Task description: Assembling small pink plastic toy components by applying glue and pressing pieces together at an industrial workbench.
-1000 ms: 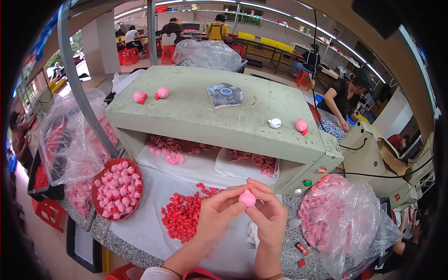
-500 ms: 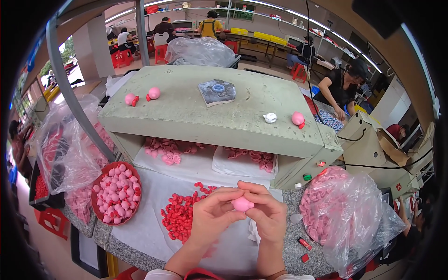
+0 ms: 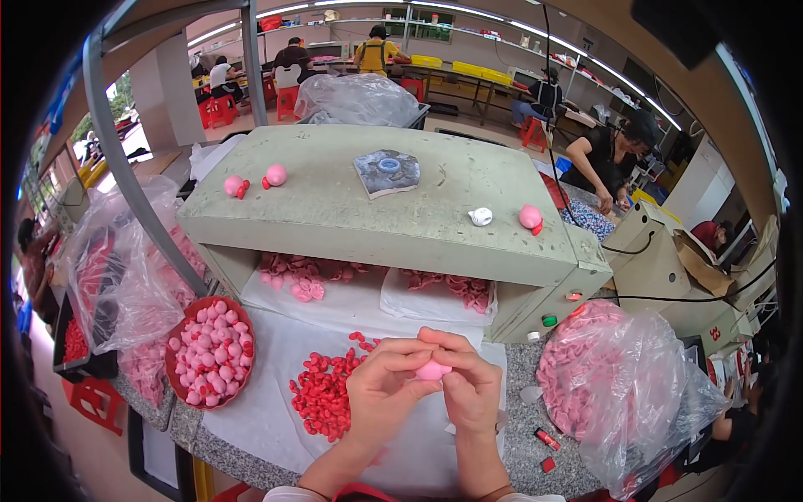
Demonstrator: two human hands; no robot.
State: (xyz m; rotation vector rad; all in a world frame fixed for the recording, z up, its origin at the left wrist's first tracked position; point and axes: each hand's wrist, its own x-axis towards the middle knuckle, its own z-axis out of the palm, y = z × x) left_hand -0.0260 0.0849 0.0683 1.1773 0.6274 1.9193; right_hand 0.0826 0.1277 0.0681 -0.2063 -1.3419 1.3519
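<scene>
A small pink rounded piece [image 3: 432,370] is held between my two hands above the white sheet [image 3: 268,418]. The fingers of my left hand [image 3: 389,378] pinch it from the left. Those of my right hand [image 3: 470,383] close on it from the right and top, hiding part of it. Just left of my left hand lies a heap of small red curved pieces [image 3: 316,393]. Farther left, a red basket [image 3: 246,320] holds many pink round pieces with red parts among them.
A grey-green metal box [image 3: 335,219] with an open front stands ahead, pink pieces inside. On top are a grey slab [image 3: 386,177], a white piece [image 3: 480,217] and pink balls with red parts [image 3: 530,217]. A plastic bag [image 3: 631,376] over pink pieces sits at right; a person [image 3: 611,159] works beyond.
Both hands have turned slightly, and my fingers now cover more of the pink piece. My right hand has shifted a little left. The view has tilted slightly.
</scene>
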